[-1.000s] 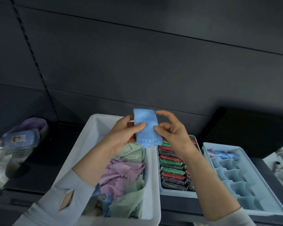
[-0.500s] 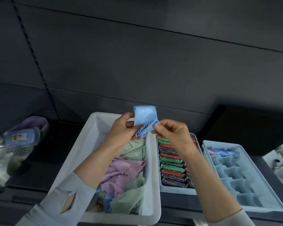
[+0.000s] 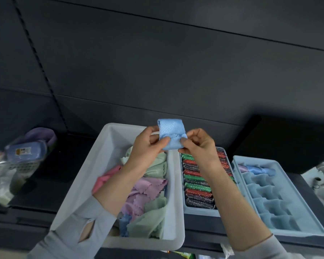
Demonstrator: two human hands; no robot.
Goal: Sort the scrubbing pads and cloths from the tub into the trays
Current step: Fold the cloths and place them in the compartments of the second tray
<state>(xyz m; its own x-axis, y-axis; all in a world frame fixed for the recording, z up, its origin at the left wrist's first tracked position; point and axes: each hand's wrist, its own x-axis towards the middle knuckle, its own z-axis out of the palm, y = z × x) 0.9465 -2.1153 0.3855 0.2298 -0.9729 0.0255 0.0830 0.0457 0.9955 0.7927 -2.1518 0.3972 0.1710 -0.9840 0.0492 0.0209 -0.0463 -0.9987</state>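
Head camera view, looking down at a dark counter backed by a dark panelled wall. A small blue cloth (image 3: 171, 136), folded over on itself, is held up in the air between both hands, above the far end of a long white tub (image 3: 103, 161). The cloth is pinched at its lower left by the thumb and curled fingers of the left hand (image 3: 148, 146), and at its lower right by the thumb and curled fingers of the right hand (image 3: 196, 144). Loose green, pink, lilac and blue cloths (image 3: 148, 195) are heaped in the tub below the left forearm. Just to the right of the tub, a narrow tray (image 3: 200, 212) is packed with glittery red, green and dark scrubbing pads (image 3: 196, 186) set in a row. Further right, a light blue divided tray (image 3: 281, 206) is seen, with rolled cloths (image 3: 258, 169) in its far compartments only. A basket of blurred items (image 3: 21, 161) is placed at the far left.
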